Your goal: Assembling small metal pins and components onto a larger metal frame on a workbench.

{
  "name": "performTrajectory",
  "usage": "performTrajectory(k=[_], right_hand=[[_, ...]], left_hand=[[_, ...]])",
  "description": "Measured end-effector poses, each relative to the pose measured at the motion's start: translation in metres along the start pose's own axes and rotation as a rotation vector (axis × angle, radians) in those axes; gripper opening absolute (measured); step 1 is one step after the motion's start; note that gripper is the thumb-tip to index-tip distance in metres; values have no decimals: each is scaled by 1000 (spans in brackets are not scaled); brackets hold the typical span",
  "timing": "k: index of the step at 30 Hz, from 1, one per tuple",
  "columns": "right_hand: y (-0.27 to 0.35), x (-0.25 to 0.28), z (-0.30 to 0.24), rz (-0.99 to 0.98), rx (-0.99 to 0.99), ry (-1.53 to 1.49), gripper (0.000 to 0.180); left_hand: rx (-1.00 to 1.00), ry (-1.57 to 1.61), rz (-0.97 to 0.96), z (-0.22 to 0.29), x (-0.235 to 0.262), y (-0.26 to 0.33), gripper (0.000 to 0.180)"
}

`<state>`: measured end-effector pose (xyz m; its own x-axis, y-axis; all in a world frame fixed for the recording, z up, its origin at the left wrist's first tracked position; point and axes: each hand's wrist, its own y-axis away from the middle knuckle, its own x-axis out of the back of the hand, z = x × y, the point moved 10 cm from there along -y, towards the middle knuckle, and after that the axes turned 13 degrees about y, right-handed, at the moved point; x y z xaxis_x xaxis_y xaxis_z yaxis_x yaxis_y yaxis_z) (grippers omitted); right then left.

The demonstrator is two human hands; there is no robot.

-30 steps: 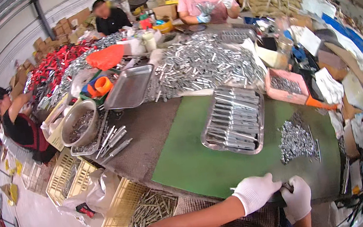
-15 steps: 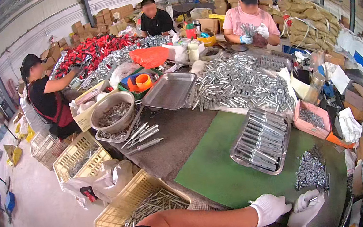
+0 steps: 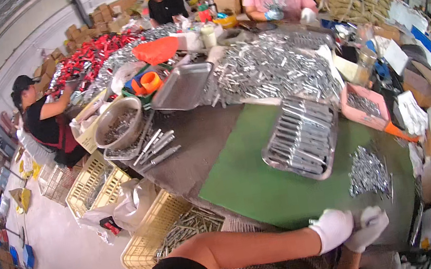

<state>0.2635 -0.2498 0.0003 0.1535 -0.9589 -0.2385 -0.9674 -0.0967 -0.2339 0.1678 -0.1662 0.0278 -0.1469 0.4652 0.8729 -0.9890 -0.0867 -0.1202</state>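
Observation:
My left hand [image 3: 333, 228], in a white knit glove, is closed at the front edge of the green mat [image 3: 241, 187]. Right beside it, my right hand [image 3: 367, 230] is also gloved, with its fingers curled in. The two hands meet or nearly meet, and whatever lies in the fingers is hidden and blurred. Just beyond them is a heap of small shiny metal parts [image 3: 367, 171] on the mat. Farther back sits a metal tray [image 3: 320, 174] filled with rows of metal sleeve-like rods [image 3: 297, 135].
Behind the tray spreads a big pile of metal pieces [image 3: 273, 69], with a pink bin [image 3: 365, 121] to its right. An empty-looking steel tray [image 3: 188, 102] and a basin [image 3: 137, 119] stand left. Yellow crates [image 3: 148, 246] flank the table. Three co-workers sit around it.
The whole view has shifted and tilted a little. My hands have come closer together, and the right hand's fingers have turned upward. The co-worker in pink has lowered one gloved hand.

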Motion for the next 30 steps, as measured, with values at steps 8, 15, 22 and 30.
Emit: performTrajectory(k=[8,15,22,30], right_hand=[[3,-13,12,-320,-225,-309,23],[21,-38,-11,-346,-251,38,35],[27,-35,-1,-413,-266,307,29],[31,-45,-4,-407,-130,550,25]], left_hand=[[25,-84,352,-39,94,112,10],[578,-272,550,-119,145,291,32],[-1,-107,535,-87,161,105,32],[97,-266,349,-156,121,4,19]])
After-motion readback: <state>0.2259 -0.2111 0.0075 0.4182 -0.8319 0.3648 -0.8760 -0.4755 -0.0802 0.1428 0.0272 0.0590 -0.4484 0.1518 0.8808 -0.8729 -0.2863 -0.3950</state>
